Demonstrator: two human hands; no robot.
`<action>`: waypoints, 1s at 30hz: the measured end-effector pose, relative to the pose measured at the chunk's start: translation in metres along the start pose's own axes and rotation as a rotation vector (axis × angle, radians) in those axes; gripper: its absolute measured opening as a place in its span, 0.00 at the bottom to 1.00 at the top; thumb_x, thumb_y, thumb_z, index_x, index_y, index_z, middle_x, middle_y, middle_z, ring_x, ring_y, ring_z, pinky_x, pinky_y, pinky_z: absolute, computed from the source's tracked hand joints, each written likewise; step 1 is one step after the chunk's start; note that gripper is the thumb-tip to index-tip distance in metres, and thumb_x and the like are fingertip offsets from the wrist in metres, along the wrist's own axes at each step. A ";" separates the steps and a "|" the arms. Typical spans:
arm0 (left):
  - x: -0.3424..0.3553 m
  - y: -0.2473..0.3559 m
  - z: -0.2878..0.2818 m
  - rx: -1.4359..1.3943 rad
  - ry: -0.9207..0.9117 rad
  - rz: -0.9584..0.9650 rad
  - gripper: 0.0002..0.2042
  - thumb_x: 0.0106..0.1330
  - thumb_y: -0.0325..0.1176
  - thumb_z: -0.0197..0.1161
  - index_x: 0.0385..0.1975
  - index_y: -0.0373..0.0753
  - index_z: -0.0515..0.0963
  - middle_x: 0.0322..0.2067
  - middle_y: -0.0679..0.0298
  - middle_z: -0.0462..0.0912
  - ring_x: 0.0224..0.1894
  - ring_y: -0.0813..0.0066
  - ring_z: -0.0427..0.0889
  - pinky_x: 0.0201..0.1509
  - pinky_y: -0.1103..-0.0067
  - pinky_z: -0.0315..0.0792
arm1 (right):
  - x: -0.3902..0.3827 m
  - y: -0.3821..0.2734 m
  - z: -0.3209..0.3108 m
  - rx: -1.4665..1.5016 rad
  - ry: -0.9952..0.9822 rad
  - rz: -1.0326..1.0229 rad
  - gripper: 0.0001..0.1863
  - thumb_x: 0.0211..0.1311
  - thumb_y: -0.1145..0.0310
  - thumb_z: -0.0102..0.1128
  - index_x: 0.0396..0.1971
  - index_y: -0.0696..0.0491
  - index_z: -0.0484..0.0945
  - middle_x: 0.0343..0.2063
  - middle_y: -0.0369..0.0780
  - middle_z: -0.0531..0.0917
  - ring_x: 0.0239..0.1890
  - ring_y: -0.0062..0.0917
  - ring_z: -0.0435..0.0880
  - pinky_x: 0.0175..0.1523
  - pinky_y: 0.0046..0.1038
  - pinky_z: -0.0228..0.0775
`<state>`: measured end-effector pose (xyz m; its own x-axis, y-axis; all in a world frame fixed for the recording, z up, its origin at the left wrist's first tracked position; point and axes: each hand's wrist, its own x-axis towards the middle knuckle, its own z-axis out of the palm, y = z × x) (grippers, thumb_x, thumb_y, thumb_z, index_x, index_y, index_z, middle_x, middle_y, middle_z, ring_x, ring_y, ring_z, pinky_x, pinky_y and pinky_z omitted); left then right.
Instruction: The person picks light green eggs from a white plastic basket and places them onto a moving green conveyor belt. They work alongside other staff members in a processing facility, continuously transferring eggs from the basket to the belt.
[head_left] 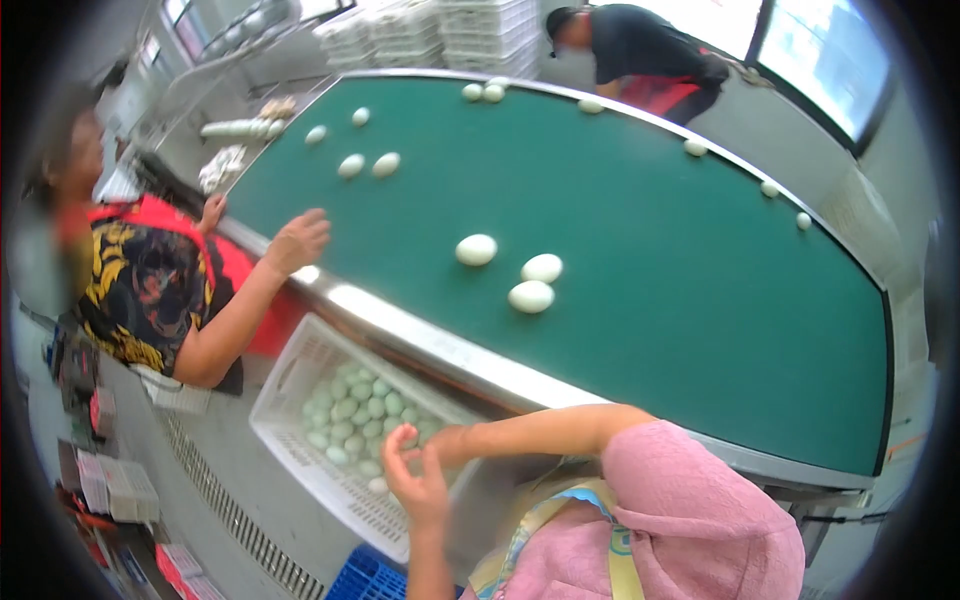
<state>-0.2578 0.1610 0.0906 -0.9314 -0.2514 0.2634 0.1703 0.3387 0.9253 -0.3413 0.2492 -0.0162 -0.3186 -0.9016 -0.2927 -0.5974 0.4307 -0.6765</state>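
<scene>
Both my hands are over a white plastic crate point(285, 400) holding many pale green eggs point(355, 408), below the near edge of a green-topped table. My left hand point(418, 485) is raised above the crate's near side. Its fingers are bent and apart, with nothing seen between them. Just beyond it my right hand point(452, 445) reaches down at the crate's right end. It is blurred and partly behind the left, so its fingers and anything in them are hidden. On the green tabletop point(640, 330) lie three whitish eggs point(532, 297) near the middle.
More eggs point(386, 164) lie at the table's far left and along its raised far rim point(650, 118). A co-worker point(150, 270) stands at the left, one hand above the table; another person point(650, 60) bends beyond it. White crates point(490, 35) are stacked behind; a blue crate point(365, 575) sits below.
</scene>
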 end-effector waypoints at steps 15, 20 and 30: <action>0.171 0.002 0.232 0.508 -0.450 0.291 0.40 0.45 0.45 0.74 0.62 0.41 0.68 0.61 0.48 0.60 0.62 0.49 0.63 0.66 0.61 0.62 | -0.634 0.233 -0.142 0.066 1.843 1.049 0.26 0.53 0.52 0.72 0.46 0.55 0.79 0.40 0.43 0.83 0.43 0.27 0.82 0.49 0.30 0.76; 0.118 0.069 0.300 0.823 -0.602 0.503 0.39 0.33 0.49 0.81 0.49 0.41 0.75 0.59 0.47 0.62 0.60 0.46 0.64 0.56 0.57 0.70 | -0.815 0.369 -0.109 -0.344 1.996 1.627 0.49 0.41 0.34 0.71 0.61 0.50 0.70 0.54 0.58 0.72 0.57 0.47 0.73 0.60 0.42 0.67; 0.093 0.035 0.325 0.895 -0.529 0.552 0.27 0.32 0.43 0.81 0.36 0.44 0.80 0.57 0.47 0.67 0.49 0.51 0.78 0.47 0.64 0.77 | -0.843 0.457 -0.171 -0.223 1.948 1.650 0.50 0.42 0.27 0.63 0.57 0.54 0.76 0.60 0.53 0.72 0.59 0.48 0.73 0.64 0.42 0.62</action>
<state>-0.4426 0.4440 0.0589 -0.8559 0.4645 0.2275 0.5014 0.8531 0.1445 -0.4716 1.2131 0.0373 -0.2576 0.8627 0.4352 0.6436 0.4892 -0.5887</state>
